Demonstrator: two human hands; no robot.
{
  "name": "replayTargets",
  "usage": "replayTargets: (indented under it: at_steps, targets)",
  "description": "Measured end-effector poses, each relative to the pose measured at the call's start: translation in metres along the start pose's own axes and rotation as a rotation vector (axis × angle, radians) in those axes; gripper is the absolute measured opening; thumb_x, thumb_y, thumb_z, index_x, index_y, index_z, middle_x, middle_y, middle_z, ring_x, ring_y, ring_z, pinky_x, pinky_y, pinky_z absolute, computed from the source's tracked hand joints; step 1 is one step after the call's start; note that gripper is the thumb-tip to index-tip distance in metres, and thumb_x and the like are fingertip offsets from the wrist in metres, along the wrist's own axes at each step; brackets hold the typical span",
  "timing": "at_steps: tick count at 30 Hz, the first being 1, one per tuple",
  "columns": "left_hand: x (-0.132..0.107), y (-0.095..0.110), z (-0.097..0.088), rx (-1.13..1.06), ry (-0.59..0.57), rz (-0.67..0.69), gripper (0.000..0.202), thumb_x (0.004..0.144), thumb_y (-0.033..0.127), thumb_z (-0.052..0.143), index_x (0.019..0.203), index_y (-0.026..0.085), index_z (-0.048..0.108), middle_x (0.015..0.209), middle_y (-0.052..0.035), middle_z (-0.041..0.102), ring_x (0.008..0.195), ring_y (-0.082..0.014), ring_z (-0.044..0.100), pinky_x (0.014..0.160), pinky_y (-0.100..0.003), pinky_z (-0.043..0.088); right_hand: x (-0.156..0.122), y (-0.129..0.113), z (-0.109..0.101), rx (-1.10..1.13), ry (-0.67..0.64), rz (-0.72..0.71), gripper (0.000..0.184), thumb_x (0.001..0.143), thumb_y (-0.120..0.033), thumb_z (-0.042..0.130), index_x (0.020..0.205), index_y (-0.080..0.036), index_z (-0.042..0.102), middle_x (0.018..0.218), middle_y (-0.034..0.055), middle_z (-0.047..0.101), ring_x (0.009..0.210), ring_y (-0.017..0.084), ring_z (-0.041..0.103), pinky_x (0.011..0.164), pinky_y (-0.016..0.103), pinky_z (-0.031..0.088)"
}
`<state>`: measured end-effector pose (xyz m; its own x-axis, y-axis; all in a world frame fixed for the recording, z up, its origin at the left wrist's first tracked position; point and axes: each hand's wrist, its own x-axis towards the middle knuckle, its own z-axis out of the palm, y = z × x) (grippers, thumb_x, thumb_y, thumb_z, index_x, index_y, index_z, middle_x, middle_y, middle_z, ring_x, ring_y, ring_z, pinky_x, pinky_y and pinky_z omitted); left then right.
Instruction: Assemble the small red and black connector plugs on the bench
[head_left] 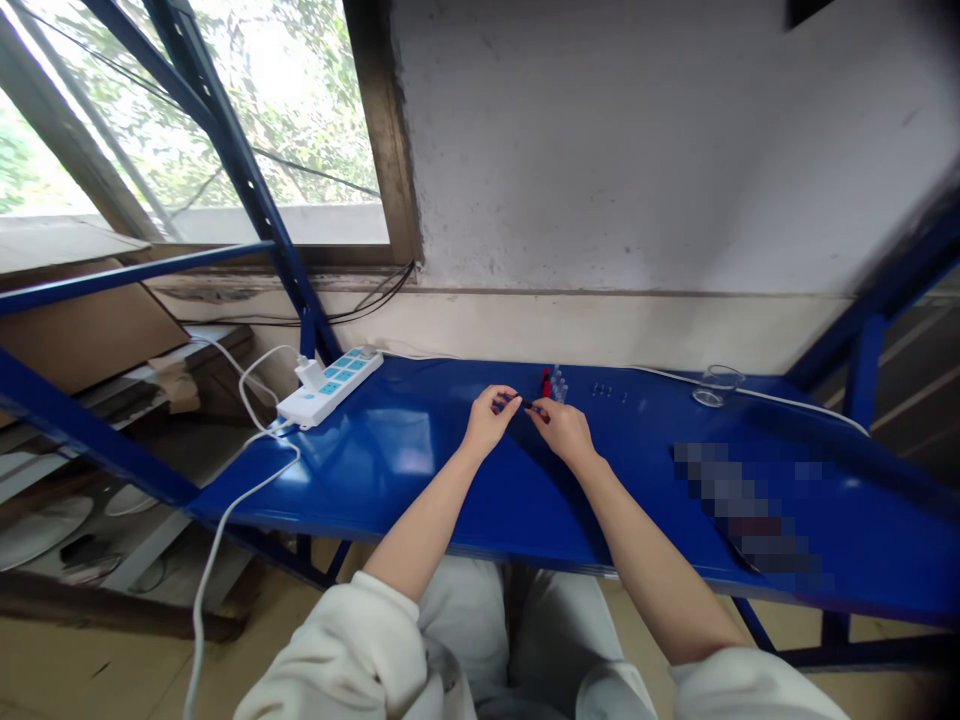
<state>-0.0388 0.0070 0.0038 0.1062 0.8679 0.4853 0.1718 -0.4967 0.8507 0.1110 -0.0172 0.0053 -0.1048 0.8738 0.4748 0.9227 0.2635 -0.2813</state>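
Observation:
Above the blue table (420,490), my left hand (493,415) and my right hand (561,425) meet fingertip to fingertip. Between them is a small dark piece (526,405), pinched from both sides; its kind is too small to make out. Just behind my right hand stands a red and black object (546,382). Beside that, a cluster of small clear plastic pieces (559,385) is partly covered by the hand. A few more tiny clear pieces (602,390) lie to the right.
A white power strip (330,390) with a plug and cable lies at the table's left. A clear cup (709,388) stands at the back right. Nearer on the right lies a dark flat item (739,510), blurred out. Blue frame posts (277,230) rise on the left.

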Motion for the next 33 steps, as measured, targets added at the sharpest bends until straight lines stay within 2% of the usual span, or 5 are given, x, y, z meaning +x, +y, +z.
replayTargets:
  at_steps: [7, 22, 25, 29, 33]
  targets:
    - [0.002, -0.006, 0.005, -0.121, 0.032, -0.11, 0.023, 0.074, 0.032, 0.057, 0.09, 0.016, 0.054, 0.081, -0.0025, 0.058, 0.064, -0.0083, 0.052, 0.058, -0.021, 0.039, -0.001, -0.006, 0.001, 0.093, 0.027, 0.011, 0.018, 0.081, -0.035, 0.044, 0.084, -0.021, 0.057, 0.062, -0.0008, 0.059, 0.056, 0.012, 0.054, 0.051, 0.021, 0.03]
    - [0.004, -0.003, 0.002, -0.16, -0.161, -0.26, 0.024, 0.064, 0.036, 0.065, 0.069, 0.013, 0.061, 0.062, -0.0002, 0.057, 0.057, -0.01, 0.049, 0.057, -0.023, 0.037, -0.002, -0.01, 0.002, 0.144, 0.043, 0.003, 0.018, 0.08, -0.033, 0.043, 0.081, -0.022, 0.056, 0.06, -0.0016, 0.056, 0.056, 0.012, 0.053, 0.051, 0.021, 0.03]
    - [0.011, -0.007, -0.01, -0.007, -0.062, -0.22, 0.024, 0.066, 0.037, 0.063, 0.069, 0.014, 0.06, 0.065, -0.0023, 0.059, 0.06, -0.0123, 0.052, 0.059, -0.025, 0.039, -0.001, -0.009, 0.003, 0.148, 0.033, 0.013, 0.025, 0.08, -0.037, 0.044, 0.096, -0.022, 0.057, 0.065, -0.0009, 0.059, 0.058, 0.013, 0.055, 0.052, 0.022, 0.033]
    - [0.02, -0.013, -0.04, 0.517, 0.3, -0.206, 0.016, 0.069, 0.033, 0.059, 0.07, 0.017, 0.059, 0.08, -0.0048, 0.061, 0.073, -0.0169, 0.055, 0.069, -0.03, 0.039, -0.001, -0.008, 0.001, 0.13, 0.016, 0.037, 0.03, 0.082, -0.037, 0.042, 0.103, -0.022, 0.056, 0.068, 0.0003, 0.06, 0.061, 0.013, 0.056, 0.054, 0.023, 0.036]
    - [0.023, -0.015, -0.062, 0.831, 0.339, -0.334, 0.013, 0.073, 0.031, 0.054, 0.072, 0.02, 0.06, 0.088, -0.0051, 0.063, 0.088, -0.0229, 0.054, 0.076, -0.036, 0.035, -0.001, -0.008, -0.001, 0.131, -0.006, 0.058, 0.03, 0.083, -0.036, 0.039, 0.102, -0.022, 0.057, 0.069, 0.0012, 0.061, 0.06, 0.014, 0.056, 0.055, 0.023, 0.037]
